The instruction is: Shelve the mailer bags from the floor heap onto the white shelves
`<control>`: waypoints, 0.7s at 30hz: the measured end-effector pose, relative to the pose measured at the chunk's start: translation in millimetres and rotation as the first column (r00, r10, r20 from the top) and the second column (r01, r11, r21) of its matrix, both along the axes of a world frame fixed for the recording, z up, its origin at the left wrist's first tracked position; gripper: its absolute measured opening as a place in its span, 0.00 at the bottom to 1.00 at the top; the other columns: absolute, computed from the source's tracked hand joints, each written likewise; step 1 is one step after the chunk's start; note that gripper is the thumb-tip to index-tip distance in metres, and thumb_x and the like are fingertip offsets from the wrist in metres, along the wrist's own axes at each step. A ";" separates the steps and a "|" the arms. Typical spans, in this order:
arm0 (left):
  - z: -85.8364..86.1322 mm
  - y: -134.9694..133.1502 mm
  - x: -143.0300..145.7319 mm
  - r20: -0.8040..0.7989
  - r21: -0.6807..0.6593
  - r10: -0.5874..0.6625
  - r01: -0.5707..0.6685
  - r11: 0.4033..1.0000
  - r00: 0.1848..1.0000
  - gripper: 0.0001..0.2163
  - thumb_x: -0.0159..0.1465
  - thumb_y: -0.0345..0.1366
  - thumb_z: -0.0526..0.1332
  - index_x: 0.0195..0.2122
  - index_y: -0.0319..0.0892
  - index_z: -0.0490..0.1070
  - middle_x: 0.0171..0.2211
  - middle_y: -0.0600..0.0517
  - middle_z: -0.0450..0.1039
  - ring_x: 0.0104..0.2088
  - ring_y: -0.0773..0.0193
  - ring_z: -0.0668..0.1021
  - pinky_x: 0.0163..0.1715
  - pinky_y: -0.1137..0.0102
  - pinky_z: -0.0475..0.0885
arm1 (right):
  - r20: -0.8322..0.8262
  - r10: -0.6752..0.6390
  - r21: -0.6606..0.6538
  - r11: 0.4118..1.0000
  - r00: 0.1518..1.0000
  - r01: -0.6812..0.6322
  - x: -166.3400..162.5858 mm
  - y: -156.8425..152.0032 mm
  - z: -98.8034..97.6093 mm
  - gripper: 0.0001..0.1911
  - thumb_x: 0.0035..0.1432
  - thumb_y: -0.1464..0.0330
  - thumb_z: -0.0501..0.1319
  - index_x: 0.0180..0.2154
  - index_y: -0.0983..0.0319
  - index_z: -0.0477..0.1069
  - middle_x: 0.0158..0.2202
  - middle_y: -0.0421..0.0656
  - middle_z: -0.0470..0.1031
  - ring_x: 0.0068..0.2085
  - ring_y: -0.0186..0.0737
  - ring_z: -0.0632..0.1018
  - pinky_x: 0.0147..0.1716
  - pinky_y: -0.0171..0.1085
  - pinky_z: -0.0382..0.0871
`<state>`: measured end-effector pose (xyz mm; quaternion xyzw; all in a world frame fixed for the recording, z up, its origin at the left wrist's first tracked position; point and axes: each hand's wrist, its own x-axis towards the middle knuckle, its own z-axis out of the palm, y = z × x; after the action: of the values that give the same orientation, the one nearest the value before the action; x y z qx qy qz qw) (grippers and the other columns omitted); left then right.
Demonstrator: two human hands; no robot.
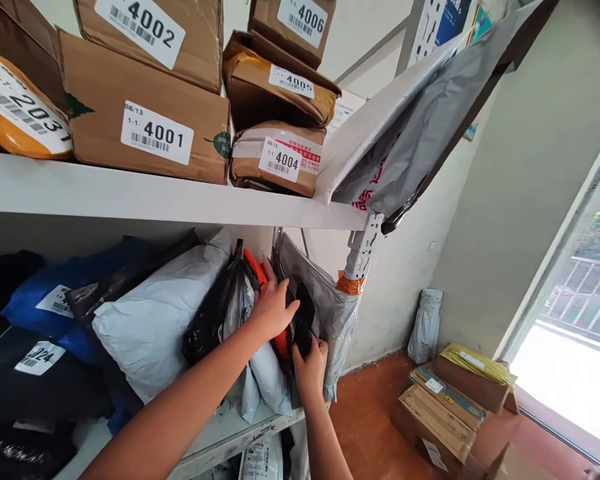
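On the far left of the lower shelf (pixel 240 433) we have dark parcels and a blue mailer (pixel 45 293) stacked flat, each with a white label, and beside them a big pale grey mailer (pixel 150 320) leaning against a crumpled black bag (pixel 213 313). None of these is being touched, and we judge it best to leave them lying so the row does not slump.

Now to the middle, where our left hand (pixel 273 307) is, fingers spread and pressed flat against the upright parcels, parting them like files. It grips nothing; it holds a gap. An orange parcel (pixel 254 265) peeks out just behind it.

Just to the right and a little nearer, our right hand (pixel 310 363) is closed around the bottom of a small black packet (pixel 304 323), which stands upright in that gap, between the orange parcel and the tall grey mailer (pixel 325 300) at the shelf's right end. We reckon the tidy way is to keep the left hand bracing the stack while the right draws the packet straight along the gap, not twisting, so its neighbours do not snag or tip.

Above, the upper shelf (pixel 155 197) carries cardboard boxes (pixel 145 127) numbered 4001 to 4006; more boxes sit on the floor (pixel 375 427) at the right.
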<state>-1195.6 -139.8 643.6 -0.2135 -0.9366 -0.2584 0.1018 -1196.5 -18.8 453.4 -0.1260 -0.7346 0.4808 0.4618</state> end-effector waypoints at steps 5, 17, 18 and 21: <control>-68.8 -32.3 64.7 -0.070 0.458 -0.182 0.194 0.868 0.981 0.18 0.67 0.49 0.49 0.44 0.44 0.70 0.47 0.45 0.73 0.50 0.57 0.74 0.54 0.61 0.68 | -0.072 0.052 0.148 0.988 0.996 -0.041 17.6 -14.7 -12.8 0.14 0.60 0.67 0.54 0.37 0.63 0.77 0.41 0.52 0.77 0.43 0.49 0.77 0.42 0.47 0.74; -153.0 -29.4 43.4 0.478 0.453 -0.279 0.038 0.891 0.833 0.29 0.52 0.52 0.62 0.50 0.36 0.73 0.52 0.36 0.76 0.55 0.41 0.74 0.59 0.53 0.65 | 0.042 0.677 0.437 0.649 0.735 -0.623 129.2 -66.2 -50.6 0.22 0.48 0.80 0.53 0.41 0.58 0.76 0.47 0.44 0.78 0.50 0.44 0.74 0.49 0.43 0.73; -161.3 -27.6 43.2 0.469 0.434 -0.255 0.031 0.901 0.846 0.28 0.53 0.53 0.59 0.48 0.35 0.74 0.52 0.34 0.76 0.55 0.39 0.74 0.59 0.51 0.64 | 0.080 0.721 0.393 0.612 0.688 -0.687 134.1 -63.9 -61.4 0.17 0.51 0.77 0.56 0.40 0.58 0.76 0.47 0.45 0.78 0.50 0.45 0.74 0.49 0.44 0.72; -194.4 -31.7 53.2 0.574 0.552 -0.320 -0.067 0.831 0.754 0.29 0.54 0.57 0.56 0.45 0.38 0.76 0.53 0.37 0.76 0.57 0.42 0.74 0.61 0.53 0.64 | 0.011 0.567 0.084 0.820 0.824 -0.566 150.7 -46.2 -105.2 0.08 0.58 0.65 0.60 0.39 0.57 0.76 0.44 0.47 0.78 0.49 0.47 0.76 0.50 0.47 0.71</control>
<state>-1142.4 -171.5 449.2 -0.1394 -0.7835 -0.5753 -0.1890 -1045.8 -65.1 348.3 0.1204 -0.7550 0.5660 0.3085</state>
